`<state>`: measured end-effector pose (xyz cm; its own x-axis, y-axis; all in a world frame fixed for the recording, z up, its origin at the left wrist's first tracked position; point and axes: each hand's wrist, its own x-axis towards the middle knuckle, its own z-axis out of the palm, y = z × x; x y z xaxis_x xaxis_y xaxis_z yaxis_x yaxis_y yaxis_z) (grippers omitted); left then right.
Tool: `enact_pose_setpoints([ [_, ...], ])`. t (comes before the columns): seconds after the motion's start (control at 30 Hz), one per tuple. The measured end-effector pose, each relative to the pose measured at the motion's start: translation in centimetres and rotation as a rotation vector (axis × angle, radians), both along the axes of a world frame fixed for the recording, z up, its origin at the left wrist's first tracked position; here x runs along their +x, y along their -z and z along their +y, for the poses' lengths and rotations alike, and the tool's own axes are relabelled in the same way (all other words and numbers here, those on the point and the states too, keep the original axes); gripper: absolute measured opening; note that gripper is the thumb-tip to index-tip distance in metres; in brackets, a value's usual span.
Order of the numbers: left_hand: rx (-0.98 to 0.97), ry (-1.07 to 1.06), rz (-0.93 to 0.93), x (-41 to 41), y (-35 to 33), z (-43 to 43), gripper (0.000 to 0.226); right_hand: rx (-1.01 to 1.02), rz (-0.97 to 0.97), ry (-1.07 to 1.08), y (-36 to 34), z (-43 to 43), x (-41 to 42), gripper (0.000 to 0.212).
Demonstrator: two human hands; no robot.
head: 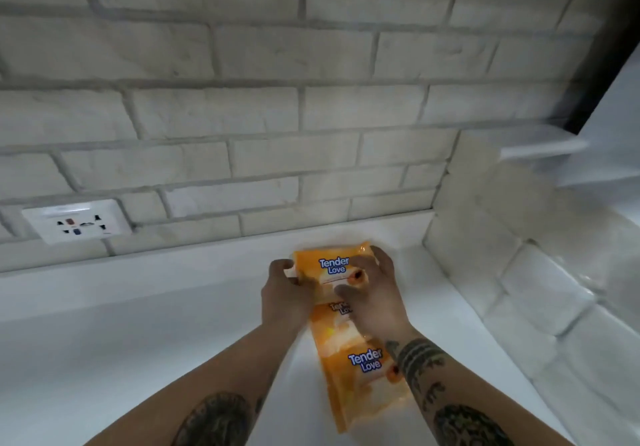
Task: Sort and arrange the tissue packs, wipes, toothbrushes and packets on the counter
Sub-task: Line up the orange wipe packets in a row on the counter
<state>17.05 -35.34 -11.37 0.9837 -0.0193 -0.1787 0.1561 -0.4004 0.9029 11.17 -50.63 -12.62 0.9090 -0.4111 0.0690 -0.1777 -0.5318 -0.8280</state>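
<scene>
Dim, blurry wide-angle view; brick wall [242, 109] bows at edges, counter [166, 310] brightest mid-frame.

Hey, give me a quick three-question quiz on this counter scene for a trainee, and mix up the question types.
1. True or false: the left hand and the right hand both hold the farthest orange Tender Love pack.
2. The wall socket is: A, left of the packs; B, right of them; C, lying on top of them.
3. Fill in: the packs lie in a line on the white ____.
Key: 1 true; 2 A; 3 counter.
</scene>
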Motion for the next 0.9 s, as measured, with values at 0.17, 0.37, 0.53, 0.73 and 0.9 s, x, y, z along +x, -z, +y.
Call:
enact_pose_setpoints([
  [0.17,0.133,0.167,-0.068,1.2,1.7,-0.9,0.048,-0.161,0.16,-0.093,1.5,-1.6,2.6,0.043],
  [0.37,0.462,0.352,-0.105,2.2,3.2,-1.3,0.051,-0.403,0.24,-0.138,2.9,-2.5,3.7,0.044],
  [0.53,0.575,0.411,-0.152,1.9,3.0,-1.1,0.052,-0.517,0.374,-0.144,2.0,-2.1,3.6,0.052],
  [0.73,0.592,0.489,-0.061,2.3,2.5,-0.7,0.059,-0.548,0.433,-0.125,1.3,-1.4,3.7,0.052],
  [0.9,0.415,0.466,-0.051,2.0,2.3,1.9,0.069,-0.548,0.385,-0.046,0.6,-0.3,3.1,0.051],
])
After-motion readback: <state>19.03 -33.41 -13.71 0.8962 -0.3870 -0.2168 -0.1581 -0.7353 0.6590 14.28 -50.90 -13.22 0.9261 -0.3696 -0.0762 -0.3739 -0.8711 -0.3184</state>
